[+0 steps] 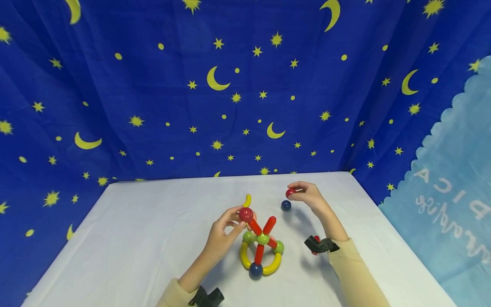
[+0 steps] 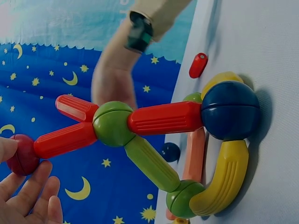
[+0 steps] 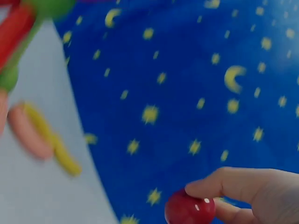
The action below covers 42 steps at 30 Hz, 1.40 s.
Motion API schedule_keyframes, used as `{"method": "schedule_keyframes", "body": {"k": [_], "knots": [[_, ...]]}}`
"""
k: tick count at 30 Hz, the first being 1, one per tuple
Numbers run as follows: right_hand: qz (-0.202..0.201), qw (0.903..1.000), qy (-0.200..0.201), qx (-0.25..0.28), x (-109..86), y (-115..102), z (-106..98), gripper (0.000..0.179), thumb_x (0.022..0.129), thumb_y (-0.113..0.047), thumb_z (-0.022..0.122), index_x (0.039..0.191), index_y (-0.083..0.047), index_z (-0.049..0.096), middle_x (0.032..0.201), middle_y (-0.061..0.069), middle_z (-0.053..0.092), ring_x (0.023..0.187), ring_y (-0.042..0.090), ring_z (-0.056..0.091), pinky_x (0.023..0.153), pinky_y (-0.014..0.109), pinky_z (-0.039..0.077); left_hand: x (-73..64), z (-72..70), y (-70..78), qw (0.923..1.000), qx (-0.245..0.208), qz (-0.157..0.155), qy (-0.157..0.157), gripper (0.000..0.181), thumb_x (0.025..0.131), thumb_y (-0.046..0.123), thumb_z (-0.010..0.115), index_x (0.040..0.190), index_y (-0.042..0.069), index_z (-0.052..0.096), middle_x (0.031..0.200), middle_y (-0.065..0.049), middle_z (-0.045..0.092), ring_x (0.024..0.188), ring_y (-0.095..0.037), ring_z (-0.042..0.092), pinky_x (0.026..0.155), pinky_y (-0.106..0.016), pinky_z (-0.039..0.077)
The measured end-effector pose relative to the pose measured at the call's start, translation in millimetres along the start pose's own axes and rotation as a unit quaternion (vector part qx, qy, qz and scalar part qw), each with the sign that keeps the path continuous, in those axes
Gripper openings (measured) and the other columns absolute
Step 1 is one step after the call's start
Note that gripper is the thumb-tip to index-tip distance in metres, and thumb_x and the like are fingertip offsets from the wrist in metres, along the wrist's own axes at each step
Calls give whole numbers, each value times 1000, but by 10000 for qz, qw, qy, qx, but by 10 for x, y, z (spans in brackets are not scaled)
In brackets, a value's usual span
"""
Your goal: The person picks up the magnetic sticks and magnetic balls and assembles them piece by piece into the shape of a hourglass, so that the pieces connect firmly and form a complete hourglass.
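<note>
A magnetic ball-and-rod construction stands on the white table, with a ring of yellow curved rods (image 1: 272, 265), green balls and a dark blue ball (image 2: 230, 110) at its base. Rods rise from the ring to a green ball (image 1: 262, 238), from which two red rods point upward. My left hand (image 1: 222, 230) pinches a red ball (image 1: 246, 214) at the tip of one; the other red rod (image 1: 270, 225) has a bare end. Off to the right, my right hand (image 1: 312, 197) pinches another red ball (image 3: 187, 210) close over a loose dark blue ball (image 1: 286, 205).
Behind the construction lie a yellow curved rod (image 1: 247, 200) and a pink curved rod (image 3: 30, 133). A short red rod (image 2: 198, 65) rests on the table under my right wrist. A blue star-patterned curtain (image 1: 172, 106) hangs behind the table (image 1: 134, 234).
</note>
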State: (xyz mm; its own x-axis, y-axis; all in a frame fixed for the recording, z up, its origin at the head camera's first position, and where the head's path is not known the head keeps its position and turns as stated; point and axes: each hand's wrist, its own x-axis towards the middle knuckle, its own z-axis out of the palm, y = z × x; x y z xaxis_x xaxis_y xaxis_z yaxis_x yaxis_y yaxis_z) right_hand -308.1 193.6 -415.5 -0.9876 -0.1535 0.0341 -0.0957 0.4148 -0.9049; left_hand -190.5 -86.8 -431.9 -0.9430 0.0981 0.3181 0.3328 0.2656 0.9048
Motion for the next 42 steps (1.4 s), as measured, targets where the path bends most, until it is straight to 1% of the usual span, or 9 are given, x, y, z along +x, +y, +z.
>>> {"method": "schedule_keyframes", "body": {"k": [4, 9, 14, 20, 23, 26, 32, 37, 42], "knots": [[-271, 9983, -517, 83, -154, -268, 42, 42, 78, -8, 70, 117, 4, 61, 111, 20, 66, 87, 11, 62, 81, 28, 51, 0, -5, 2, 10000, 45, 65, -7, 39, 89, 13, 64, 127, 11, 57, 102, -2, 70, 95, -11, 59, 85, -25, 48], [-838, 9896, -1168, 71, -348, -494, 73, 39, 77, -5, 70, 114, 5, 62, 115, 26, 62, 91, 16, 61, 77, 27, 53, 1, -13, 5, 10000, 49, 21, -56, 38, 89, 14, 64, 126, 11, 57, 103, -2, 70, 96, -11, 59, 86, -25, 48], [-1237, 9792, -1608, 31, -485, -627, 107, 38, 76, -4, 71, 113, 3, 63, 113, 25, 60, 93, 20, 58, 75, 25, 55, -4, -16, 8, 10000, -19, 38, -50, 37, 89, 15, 64, 126, 12, 58, 102, -2, 70, 96, -15, 59, 86, -26, 48], [-1367, 9676, -2118, 154, -582, -720, 157, 41, 76, -2, 71, 115, 4, 60, 112, 26, 57, 95, 26, 58, 77, 27, 57, -6, -18, 7, 9999, -39, -62, -85, 37, 89, 15, 64, 126, 12, 57, 102, -2, 70, 96, -14, 59, 87, -26, 47], [-1392, 9648, -2228, 143, -595, -734, 167, 41, 77, -2, 71, 116, 4, 59, 112, 26, 57, 96, 27, 58, 78, 27, 57, -3, -17, 2, 10000, 1, -22, -76, 37, 89, 15, 65, 125, 13, 57, 103, -2, 70, 96, -11, 58, 87, -26, 48], [-1335, 9646, -2266, 176, -589, -727, 167, 42, 78, -2, 71, 117, 4, 59, 114, 24, 59, 97, 27, 59, 78, 28, 57, -6, -18, 0, 10000, -33, 50, -50, 36, 88, 14, 66, 123, 12, 58, 104, -3, 70, 96, -10, 58, 86, -27, 48], [-1249, 9627, -2388, 244, -564, -702, 153, 44, 78, -2, 71, 119, 5, 57, 119, 25, 58, 98, 26, 60, 78, 29, 57, -15, -15, 21, 9999, -145, -37, -27, 34, 86, 14, 68, 119, 14, 58, 105, 0, 69, 96, -11, 58, 87, -27, 48], [-1195, 9603, -2514, 192, -554, -695, 146, 46, 77, -2, 72, 120, 3, 57, 118, 25, 59, 95, 25, 62, 78, 30, 57, -13, -11, 35, 9998, -133, -120, -48, 34, 87, 13, 67, 119, 16, 58, 105, 2, 69, 96, -10, 58, 87, -27, 47], [-1207, 9571, -2629, 165, -559, -695, 160, 46, 77, 0, 71, 120, 4, 57, 115, 28, 60, 93, 25, 63, 78, 30, 57, -12, 0, 32, 9998, -142, -83, -78, 35, 87, 13, 67, 121, 16, 57, 104, 2, 69, 95, -10, 58, 86, -27, 47]]}}
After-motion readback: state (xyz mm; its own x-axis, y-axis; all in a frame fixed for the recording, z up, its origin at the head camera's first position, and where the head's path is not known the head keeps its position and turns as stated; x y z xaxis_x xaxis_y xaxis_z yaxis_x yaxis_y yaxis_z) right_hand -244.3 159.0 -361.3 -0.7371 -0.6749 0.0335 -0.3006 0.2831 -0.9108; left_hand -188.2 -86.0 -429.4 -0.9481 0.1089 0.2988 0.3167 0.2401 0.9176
